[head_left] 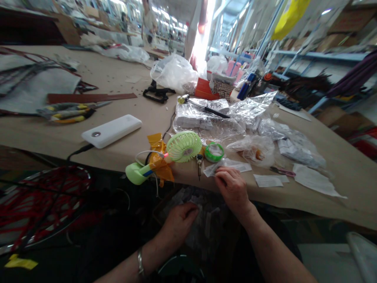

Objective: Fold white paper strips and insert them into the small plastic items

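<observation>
My right hand (232,185) rests at the table's front edge, its bent fingertips on a thin whitish strip (235,165). Below the edge, my left hand (182,220) is closed, thumb against the fingers; what it holds, if anything, cannot be made out. Under it sits a dim heap of pale scraps (209,214). A green round tin (214,152) stands just beyond my right hand, and a pointed metal tool (199,165) lies to its left. Farther left, a light green fan (184,146) is fixed with orange tape (161,167).
On the table (118,82) lie a white power bank (112,131), yellow-handled pliers (70,113), a hammer (203,106) on wrapped packs, and clear plastic bags (250,149). White paper pieces (268,181) lie right of my right hand. A person (149,23) stands far back.
</observation>
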A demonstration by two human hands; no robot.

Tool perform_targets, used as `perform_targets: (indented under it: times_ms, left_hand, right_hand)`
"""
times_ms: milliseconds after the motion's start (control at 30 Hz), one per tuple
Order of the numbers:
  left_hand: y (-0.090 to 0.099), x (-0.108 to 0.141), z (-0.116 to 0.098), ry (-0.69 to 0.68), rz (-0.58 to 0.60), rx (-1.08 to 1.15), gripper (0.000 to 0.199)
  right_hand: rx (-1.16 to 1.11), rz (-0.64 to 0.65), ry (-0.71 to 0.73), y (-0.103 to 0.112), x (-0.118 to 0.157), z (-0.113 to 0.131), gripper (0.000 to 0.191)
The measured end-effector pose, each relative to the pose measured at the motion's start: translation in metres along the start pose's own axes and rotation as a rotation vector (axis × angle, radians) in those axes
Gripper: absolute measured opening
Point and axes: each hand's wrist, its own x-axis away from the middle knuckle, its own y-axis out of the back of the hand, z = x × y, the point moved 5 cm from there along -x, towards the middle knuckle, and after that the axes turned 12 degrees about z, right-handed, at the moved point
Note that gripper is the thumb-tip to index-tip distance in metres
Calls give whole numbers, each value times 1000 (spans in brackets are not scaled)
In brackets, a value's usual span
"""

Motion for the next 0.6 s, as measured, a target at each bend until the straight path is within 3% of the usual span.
perform_targets:
  times_ms: [167,333,400,500,600]
  left_hand:
    - [-7,-4,-11,-3,64,283,17]
    - [-29,-6,-33,86,259,1040,30]
    - [-34,-8,-44,68,278,1215,28]
    - [-38,-15,-50,78,245,1258,16]
    - [-41,-18,-49,132,207,1188,11]
  right_hand:
    - [-55,-80,101,12,8,5,9]
    - [-136,-28,248,19,34,32,11]
    - [-145,7,283,19,46,44,11]
    - [-131,67,296,18,57,50,13]
    - [-47,74,219,22,54,33,21]
